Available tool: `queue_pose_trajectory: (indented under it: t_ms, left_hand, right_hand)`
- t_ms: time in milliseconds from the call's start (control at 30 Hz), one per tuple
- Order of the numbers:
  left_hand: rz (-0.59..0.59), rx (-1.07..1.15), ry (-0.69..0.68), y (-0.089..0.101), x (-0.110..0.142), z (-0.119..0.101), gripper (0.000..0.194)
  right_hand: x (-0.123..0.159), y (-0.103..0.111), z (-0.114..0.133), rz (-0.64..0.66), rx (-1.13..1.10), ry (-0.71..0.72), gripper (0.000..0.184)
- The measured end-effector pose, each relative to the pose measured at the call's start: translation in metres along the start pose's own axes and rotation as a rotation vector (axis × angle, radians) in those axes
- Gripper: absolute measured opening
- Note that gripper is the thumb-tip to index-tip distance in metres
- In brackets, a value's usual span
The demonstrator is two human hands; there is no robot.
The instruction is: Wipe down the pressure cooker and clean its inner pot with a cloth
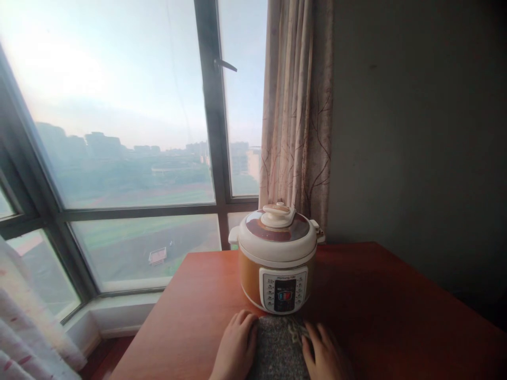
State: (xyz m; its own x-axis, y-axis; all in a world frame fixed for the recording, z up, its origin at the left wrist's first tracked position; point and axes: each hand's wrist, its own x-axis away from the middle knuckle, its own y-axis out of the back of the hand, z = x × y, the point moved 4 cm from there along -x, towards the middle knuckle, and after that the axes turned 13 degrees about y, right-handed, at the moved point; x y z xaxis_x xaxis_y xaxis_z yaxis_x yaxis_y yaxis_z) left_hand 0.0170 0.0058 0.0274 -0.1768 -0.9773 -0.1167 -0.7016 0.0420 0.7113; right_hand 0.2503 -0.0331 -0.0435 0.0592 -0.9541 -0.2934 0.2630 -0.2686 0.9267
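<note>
A grey knitted piece of fabric (275,348) with a pale raised pattern lies on the table between my hands. My left hand (236,343) rests palm down at its left edge, open, with the fingers loosely bent. On the other side, my right hand (324,349) is also palm down and open, its thumb and fingertips at the fabric's right edge. Just beyond the fabric stands an electric pressure cooker (277,258), white and golden brown, with its lid on. Its control panel (284,291) faces me.
The reddish-brown table (190,316) carries the cooker. Large windows (130,132) with dark frames stand to the left and behind. A patterned curtain (295,105) hangs behind the cooker, beside a dark wall (396,132). Another curtain (31,327) is at lower left.
</note>
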Motion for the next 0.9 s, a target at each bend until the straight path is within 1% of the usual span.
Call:
queue_pose_trajectory:
  t_ms: [200, 267, 300, 367, 400, 467, 533, 600, 633, 667, 700, 733, 767, 833, 867, 900]
  left_hand:
    - [0.013, 0.069, -0.023, -0.002, 0.004, 0.0, 0.026]
    - [0.006, 0.1, -0.024, -0.002, 0.003, 0.003, 0.025]
    - [0.003, 0.124, -0.017, -0.001, 0.002, 0.005, 0.024]
    - [0.004, 0.186, 0.011, 0.0, 0.0, 0.01, 0.023]
    - [0.003, 0.217, 0.029, 0.001, -0.001, 0.013, 0.022]
    - [0.001, 0.264, 0.06, 0.002, -0.002, 0.017, 0.023]
    - [-0.008, 0.28, 0.071, 0.004, -0.002, 0.018, 0.024]
    - [-0.017, 0.282, 0.064, 0.005, -0.001, 0.017, 0.024]
    - [-0.019, 0.283, 0.06, 0.005, 0.0, 0.017, 0.024]
    - [-0.021, 0.285, 0.059, 0.005, 0.001, 0.016, 0.024]
    - [-0.024, 0.288, 0.06, 0.005, 0.001, 0.016, 0.024]
    - [-0.025, 0.292, 0.062, 0.004, 0.001, 0.017, 0.024]
    - [-0.027, 0.297, 0.065, 0.004, 0.002, 0.018, 0.024]
    - [-0.031, 0.312, 0.063, 0.002, 0.002, 0.021, 0.025]
    - [-0.035, 0.32, 0.061, 0.001, 0.002, 0.023, 0.026]
    - [-0.041, 0.326, 0.058, 0.0, 0.002, 0.024, 0.026]
  right_hand:
    - [0.007, 0.001, -0.003, 0.03, -0.021, 0.01, 0.042]
    - [0.003, 0.009, -0.004, 0.011, -0.048, -0.022, 0.041]
    - [-0.001, 0.017, -0.005, -0.026, -0.076, -0.038, 0.04]
    - [-0.014, 0.045, -0.007, -0.173, -0.179, -0.046, 0.039]
    - [-0.023, 0.065, -0.008, -0.282, -0.262, -0.022, 0.039]
    - [-0.046, 0.111, -0.01, -0.505, -0.393, 0.008, 0.042]
    - [-0.072, 0.158, -0.007, -0.668, -0.443, 0.037, 0.041]
    - [-0.095, 0.198, 0.005, -0.772, -0.445, 0.112, 0.037]
    - [-0.103, 0.213, 0.015, -0.799, -0.437, 0.16, 0.035]
    - [-0.107, 0.223, 0.027, -0.816, -0.435, 0.209, 0.032]
    - [-0.107, 0.227, 0.04, -0.805, -0.438, 0.261, 0.03]
    - [-0.103, 0.226, 0.054, -0.768, -0.444, 0.318, 0.028]
    - [-0.095, 0.218, 0.068, -0.707, -0.45, 0.378, 0.027]
    - [-0.069, 0.187, 0.096, -0.515, -0.415, 0.552, 0.027]
    - [-0.053, 0.166, 0.107, -0.428, -0.365, 0.637, 0.029]
    - [-0.036, 0.143, 0.114, -0.376, -0.291, 0.71, 0.031]
